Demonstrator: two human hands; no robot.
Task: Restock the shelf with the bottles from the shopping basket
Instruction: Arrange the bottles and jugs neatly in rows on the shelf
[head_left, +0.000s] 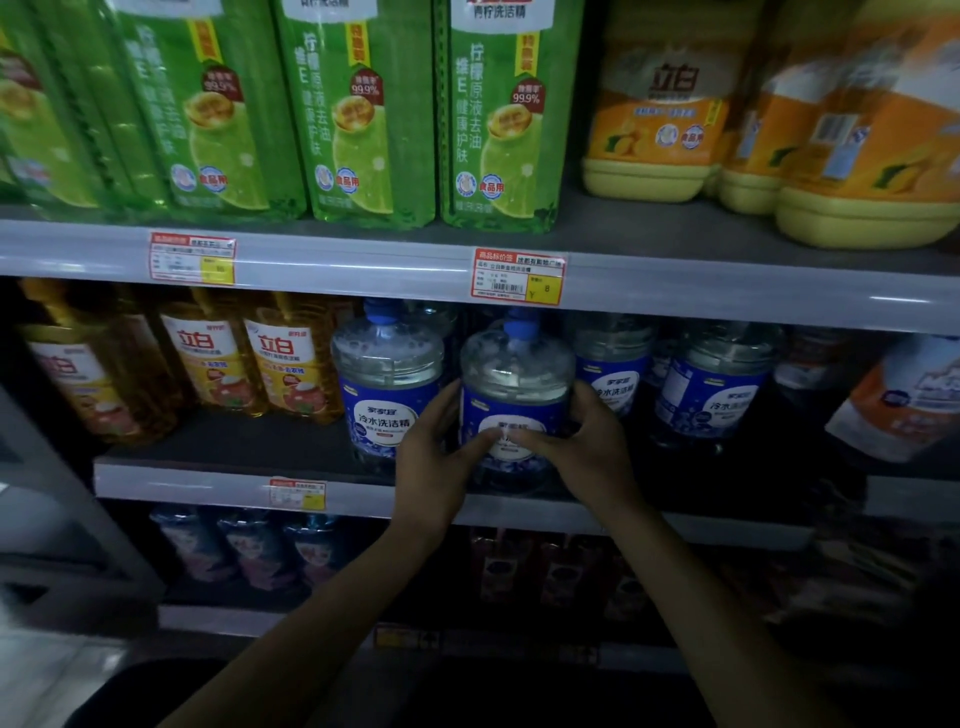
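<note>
A clear bottle with a blue cap and blue label (514, 384) stands at the front of the middle shelf (218, 480). My left hand (434, 457) grips its left side, with the thumb across the label. My right hand (587, 441) grips its right side, fingers curled round the front. A matching blue-label bottle (387, 384) stands just to its left, and two more (714, 384) stand to its right. The shopping basket is out of view.
Amber detergent bottles (270, 358) fill the left of the middle shelf. Green bottles (363, 119) and yellow-orange bottles (670, 119) stand on the upper shelf, above price tags (517, 275). An orange-white pouch (898, 400) sits far right. Dark bottles (254, 551) line the lower shelf.
</note>
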